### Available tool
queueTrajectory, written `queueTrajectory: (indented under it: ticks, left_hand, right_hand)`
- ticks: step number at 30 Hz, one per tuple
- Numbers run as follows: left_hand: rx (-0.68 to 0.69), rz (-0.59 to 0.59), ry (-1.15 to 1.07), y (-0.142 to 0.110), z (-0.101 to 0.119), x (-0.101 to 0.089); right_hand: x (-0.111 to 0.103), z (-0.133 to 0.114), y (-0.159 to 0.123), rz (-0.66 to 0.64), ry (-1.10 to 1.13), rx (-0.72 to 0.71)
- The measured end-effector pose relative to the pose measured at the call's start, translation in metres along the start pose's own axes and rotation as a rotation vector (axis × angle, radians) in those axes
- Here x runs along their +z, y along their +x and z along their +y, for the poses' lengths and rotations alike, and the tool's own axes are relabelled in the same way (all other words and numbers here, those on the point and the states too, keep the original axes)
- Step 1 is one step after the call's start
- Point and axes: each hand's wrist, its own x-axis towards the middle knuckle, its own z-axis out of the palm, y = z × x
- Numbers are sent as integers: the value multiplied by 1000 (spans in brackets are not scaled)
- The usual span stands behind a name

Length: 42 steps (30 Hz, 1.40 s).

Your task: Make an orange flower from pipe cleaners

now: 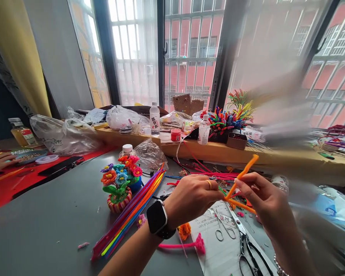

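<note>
An orange pipe cleaner (248,167) is bent into a narrow V between my hands. My left hand (194,193), with a ring and a black watch on its wrist, pinches the bend end. With thumb and index finger my right hand (266,193) grips the upper arm of the V, whose tip sticks up. Its lower arm runs toward my right palm. Under the hands lie large scissors (243,237), small scissors (222,226), an orange fuzzy flower (184,231) and a pink fuzzy flower (199,243) on a pink stem.
Left of my hands lies a bundle of coloured pipe cleaners (132,214) beside a pot of fuzzy flowers (119,199). Bottles (154,120) and a box of pipe cleaners (237,141) line the window ledge. Another person's hand (1,161) is at far left.
</note>
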Motion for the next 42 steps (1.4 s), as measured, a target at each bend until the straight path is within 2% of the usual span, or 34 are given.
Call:
queueTrajectory:
  ticks: [4, 7, 10, 12, 13, 14, 16, 18, 19, 23, 25, 28, 30, 33, 36, 39, 42]
  left_hand:
    - [24, -43, -72, 0, 2, -2]
    - [-83, -54, -204, 1, 1, 5]
    - [-386, -12, -378, 1, -7, 17]
    - [-638, 64, -573, 2, -15, 22]
    - [-753, 85, -721, 2, -19, 24]
    - [-859, 84, -894, 1, -23, 24]
    - [-969, 85, -1224, 0, -30, 24]
    - [-971, 69, -1455, -2, -34, 22]
    - [-952, 50, -1542, -2, -35, 21]
    - [-911, -47, -1771, -2, -28, 18]
    - [-919, -76, -1835, -1, -23, 17]
    - [-905, -89, -1895, 2, -19, 15]
    - [-897, -68, -1912, 3, -17, 13]
    - [-914, -35, -1918, 3, -17, 13]
    - [-896, -50, -1938, 2, -17, 14]
    - [-857, -40, -1945, 2, -15, 15]
    - [-883, 76, -1879, 4, -12, 14]
  right_hand:
    - [1, 9, 5, -79, -148, -24]
    - [2, 16, 10, -116, -238, -88]
    - [1, 16, 10, 62, -335, -184]
    - [1, 13, 8, 209, -419, -325]
    - [1, 12, 6, 237, -450, -402]
    - [1, 11, 5, 209, -470, -472]
    - [4, 13, 5, 23, -486, -536]
    - [10, 20, 6, -175, -490, -510]
    - [14, 25, 8, -202, -488, -482]
    - [24, 39, 14, -59, -420, -432]
    - [24, 40, 16, -51, -391, -454]
    - [23, 37, 16, -138, -331, -450]
    - [22, 34, 14, -200, -239, -358]
    - [24, 30, 10, -220, -53, -199]
    - [25, 26, 8, -249, 73, -159]
    - [23, 25, 8, -318, 9, -170]
    - [21, 22, 9, -305, -100, -190]
